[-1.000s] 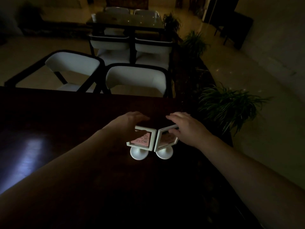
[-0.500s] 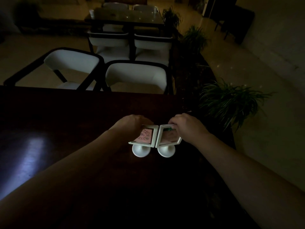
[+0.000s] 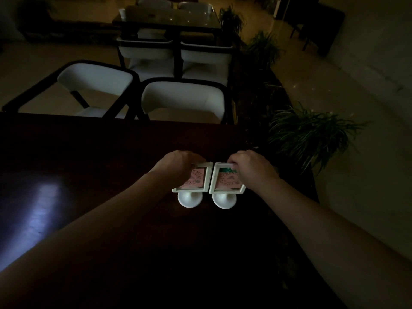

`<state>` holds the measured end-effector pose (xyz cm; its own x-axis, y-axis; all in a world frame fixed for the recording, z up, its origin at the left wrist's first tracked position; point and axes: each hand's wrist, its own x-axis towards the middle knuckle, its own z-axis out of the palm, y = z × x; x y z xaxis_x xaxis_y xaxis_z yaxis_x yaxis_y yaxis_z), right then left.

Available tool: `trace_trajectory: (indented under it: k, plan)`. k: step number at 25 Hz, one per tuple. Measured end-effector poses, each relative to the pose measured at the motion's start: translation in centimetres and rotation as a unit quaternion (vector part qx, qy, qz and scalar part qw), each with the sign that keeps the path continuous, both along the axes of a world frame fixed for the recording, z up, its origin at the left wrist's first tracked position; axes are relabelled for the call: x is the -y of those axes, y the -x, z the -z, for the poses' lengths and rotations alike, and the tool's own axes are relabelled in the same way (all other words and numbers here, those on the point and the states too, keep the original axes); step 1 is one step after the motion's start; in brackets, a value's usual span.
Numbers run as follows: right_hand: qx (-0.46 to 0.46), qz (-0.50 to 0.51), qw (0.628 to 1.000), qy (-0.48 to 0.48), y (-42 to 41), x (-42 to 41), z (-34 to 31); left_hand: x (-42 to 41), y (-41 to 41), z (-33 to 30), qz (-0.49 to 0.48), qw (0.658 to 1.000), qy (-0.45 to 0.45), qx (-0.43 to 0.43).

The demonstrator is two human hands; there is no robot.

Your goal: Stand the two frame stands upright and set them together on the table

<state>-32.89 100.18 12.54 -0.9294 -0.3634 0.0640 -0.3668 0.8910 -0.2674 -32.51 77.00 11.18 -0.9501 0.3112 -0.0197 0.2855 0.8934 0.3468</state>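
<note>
- Frame stands: two white ones, side by side on the dark desk (image 3: 93,219), their round feet down and their inner edges just about touching.
- Taking the white chair (image 3: 182,101) across the desk as my landmark, both stands sit on my side of it, roughly in line with its seat; the left frame stand (image 3: 196,181) is a shade left of that line, the right frame stand (image 3: 227,181) a shade right.
- My left hand (image 3: 176,168) is curled over the top and outer edge of the left one; my right hand (image 3: 252,168) pinches the top edge of the right one. Both are closed on their frames, not let go.
- Each frame's long axis runs up from its foot, leaning slightly back toward the chair, pink cards facing me.
- The relation that matters: each stand lies directly under its own hand, neither hand nearer than the other, so I judge that any last nudge is a small inward push from both sides.
- I judge the task nearly finished; what remains is a clean release, and lifting off unevenly could rock a foot.
</note>
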Motion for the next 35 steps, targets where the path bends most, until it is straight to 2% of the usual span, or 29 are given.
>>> trace_trajectory:
  k: [26,32,35]
  plan:
    - [-0.021,0.017,0.999,-0.037,-0.6,0.6,0.4,-0.1,-0.6,-0.2,-0.020,0.999,-0.024,0.006]
    - [0.026,0.007,1.000,-0.015,-0.6,0.1,0.3,0.2,-1.1,-0.4,-0.014,1.000,-0.007,0.022]
    - [0.021,0.004,1.000,0.020,-1.3,-0.4,-0.2,1.0,-2.1,-1.5,-0.041,0.999,0.003,0.002]
